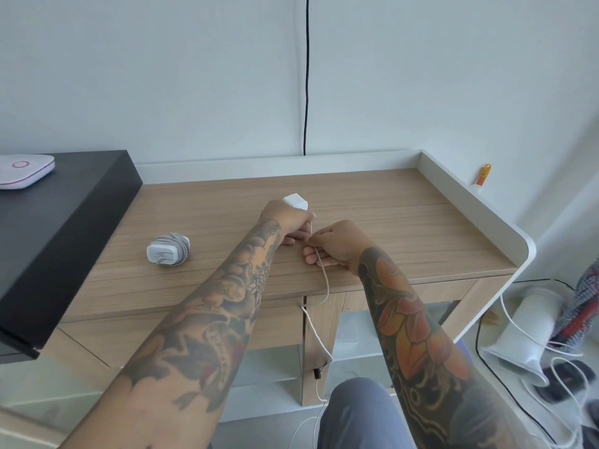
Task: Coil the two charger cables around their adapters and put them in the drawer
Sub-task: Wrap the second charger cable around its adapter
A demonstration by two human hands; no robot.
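Note:
My left hand [290, 222] grips a white adapter [296, 201] over the middle of the wooden desk [405, 222]; only the adapter's top corner shows above my knuckles. My right hand [334, 243] pinches its white cable [324, 280] just beside the left hand. From there the cable runs over the desk's front edge and hangs down toward the floor. A second white adapter [168, 249] lies on the desk to the left with its cable wound around it. The closed drawer front [194, 325] sits under the desk's front edge.
A black cabinet [64, 228] stands at the left with a white and pink device [24, 170] on it. A black cord [306, 76] hangs down the wall. The desk has a raised white rim [470, 202] at the back and right. A white appliance [525, 332] and loose cables lie on the floor.

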